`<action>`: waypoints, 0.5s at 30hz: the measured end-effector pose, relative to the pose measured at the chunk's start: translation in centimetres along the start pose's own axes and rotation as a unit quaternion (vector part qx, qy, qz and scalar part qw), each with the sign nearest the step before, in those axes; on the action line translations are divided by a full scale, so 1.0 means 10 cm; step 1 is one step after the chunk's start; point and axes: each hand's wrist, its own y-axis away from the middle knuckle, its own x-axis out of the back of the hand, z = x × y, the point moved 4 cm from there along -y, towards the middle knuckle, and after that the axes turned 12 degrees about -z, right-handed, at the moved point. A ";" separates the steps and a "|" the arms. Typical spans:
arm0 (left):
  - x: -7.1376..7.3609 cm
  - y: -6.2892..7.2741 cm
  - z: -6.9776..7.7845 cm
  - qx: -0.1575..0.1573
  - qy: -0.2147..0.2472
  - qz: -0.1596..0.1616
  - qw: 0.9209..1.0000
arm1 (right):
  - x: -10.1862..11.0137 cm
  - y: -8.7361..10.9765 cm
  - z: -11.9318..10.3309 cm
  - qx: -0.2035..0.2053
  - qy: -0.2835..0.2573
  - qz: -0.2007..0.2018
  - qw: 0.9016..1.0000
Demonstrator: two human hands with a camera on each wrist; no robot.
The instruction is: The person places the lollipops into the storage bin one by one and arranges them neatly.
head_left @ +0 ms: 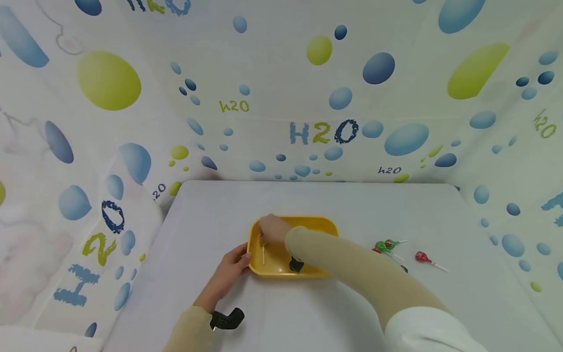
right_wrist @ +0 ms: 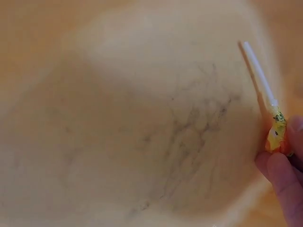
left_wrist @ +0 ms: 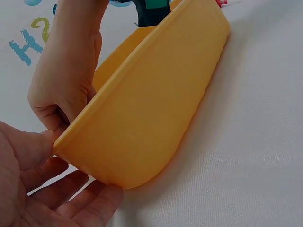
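Observation:
A yellow plastic tray (head_left: 286,275) stands on the white table in the head view. My left hand (head_left: 233,264) grips its left end, thumb at the rim and fingers under the outer wall in the left wrist view. My right hand (head_left: 273,230) reaches down inside the tray's left end. Between its fingers it pinches a lollipop (right_wrist: 277,135) in a yellow and orange wrapper, seen in the right wrist view. The white stick (right_wrist: 259,71) points away from the fingers, close over the tray's scuffed floor.
Right of the tray lie several more lollipops: a green-wrapped one (head_left: 381,246) in a small cluster and a red one (head_left: 422,256) apart from it. The right forearm (head_left: 352,264) crosses over the tray's right part. A printed curtain (head_left: 272,132) rises behind the table.

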 end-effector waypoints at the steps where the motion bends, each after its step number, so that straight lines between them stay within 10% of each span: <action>1: 0.00 0.00 0.00 0.000 0.000 0.000 1.000 | -0.01 0.00 -0.01 0.002 0.003 0.001 1.000; 15: -0.02 0.04 0.07 -0.004 -0.001 -0.004 1.000 | -0.05 -0.05 0.00 0.004 0.027 0.017 0.999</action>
